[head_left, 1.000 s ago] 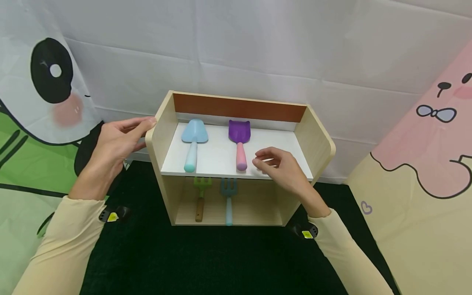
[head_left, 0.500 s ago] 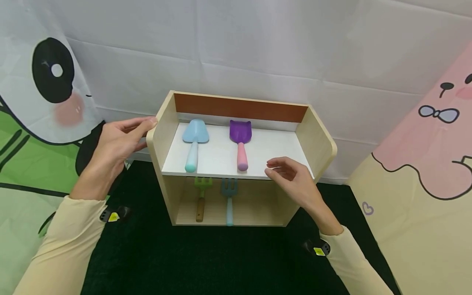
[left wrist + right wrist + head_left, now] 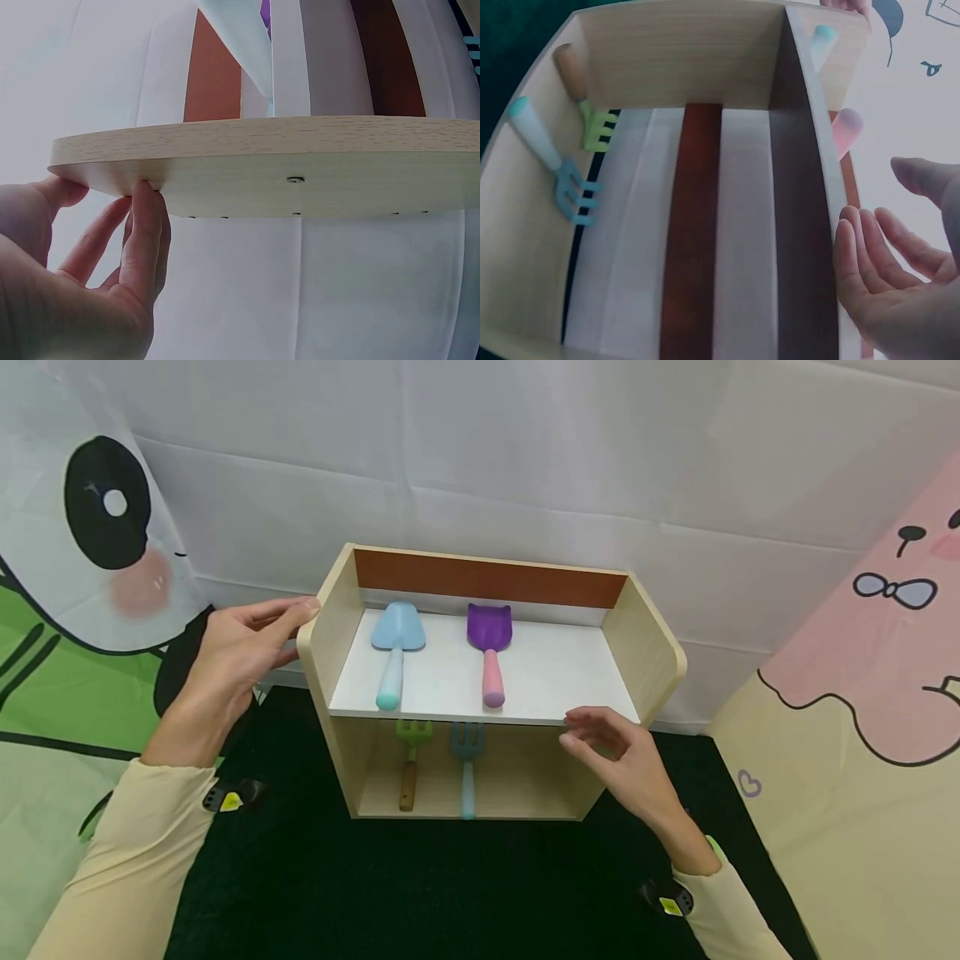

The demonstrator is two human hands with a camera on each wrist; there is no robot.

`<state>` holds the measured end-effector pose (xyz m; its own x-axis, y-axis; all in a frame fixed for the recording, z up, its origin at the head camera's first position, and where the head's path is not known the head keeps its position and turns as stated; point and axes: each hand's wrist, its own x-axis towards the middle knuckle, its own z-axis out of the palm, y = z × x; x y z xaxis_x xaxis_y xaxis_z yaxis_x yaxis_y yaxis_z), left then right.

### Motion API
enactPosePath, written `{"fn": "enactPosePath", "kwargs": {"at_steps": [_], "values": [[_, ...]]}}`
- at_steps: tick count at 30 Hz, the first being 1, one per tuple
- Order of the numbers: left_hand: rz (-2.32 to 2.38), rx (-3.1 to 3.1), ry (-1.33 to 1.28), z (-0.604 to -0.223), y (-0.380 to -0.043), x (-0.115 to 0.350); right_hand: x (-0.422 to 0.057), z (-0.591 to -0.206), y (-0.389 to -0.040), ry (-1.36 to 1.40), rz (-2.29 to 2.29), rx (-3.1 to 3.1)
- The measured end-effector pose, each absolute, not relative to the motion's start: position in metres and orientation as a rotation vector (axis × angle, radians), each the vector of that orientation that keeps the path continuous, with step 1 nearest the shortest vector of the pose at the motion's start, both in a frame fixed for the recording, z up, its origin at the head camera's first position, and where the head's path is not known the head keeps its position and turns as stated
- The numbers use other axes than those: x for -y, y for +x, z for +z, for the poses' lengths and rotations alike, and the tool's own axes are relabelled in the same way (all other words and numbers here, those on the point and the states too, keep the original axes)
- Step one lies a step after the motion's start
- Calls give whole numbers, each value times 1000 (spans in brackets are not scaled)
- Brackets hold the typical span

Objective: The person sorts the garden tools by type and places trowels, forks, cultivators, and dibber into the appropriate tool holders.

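Note:
My left hand (image 3: 232, 652) touches the left side panel of a two-tier wooden shelf (image 3: 647, 647), with fingertips on its outer face and thumb at its front corner. In the left wrist view the fingers (image 3: 142, 232) are nearly straight. At the front right edge of the white upper board (image 3: 555, 668) is my right hand (image 3: 626, 764), fingers loosely bent and nothing held. A light blue toy trowel (image 3: 398, 628) and a purple toy shovel (image 3: 490, 628) with a pink handle lie on that board. Below lie a green hand fork (image 3: 412, 735) with a brown handle and a blue hand fork (image 3: 468, 777).
The shelf stands on a dark green cloth (image 3: 375, 893) against a white fabric backdrop (image 3: 510, 452). Cartoon-printed sheets hang at both sides, a green and white one (image 3: 90, 685) on the left and a pink and cream one (image 3: 847, 685) on the right.
My right hand has moved away from the purple shovel's handle, rightward and toward me, to the board's front right edge. The left hand and the garden tools have stayed in place.

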<state>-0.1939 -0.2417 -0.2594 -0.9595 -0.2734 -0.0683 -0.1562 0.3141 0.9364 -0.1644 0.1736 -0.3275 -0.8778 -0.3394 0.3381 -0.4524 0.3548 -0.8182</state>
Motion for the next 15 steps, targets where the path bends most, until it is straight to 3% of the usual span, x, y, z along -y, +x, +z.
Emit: {"fn": "enactPosePath", "kwargs": {"at_steps": [15], "values": [[-1731, 2463, 414, -259, -194, 242, -214, -380, -151, 713, 1531, 2410]]}}
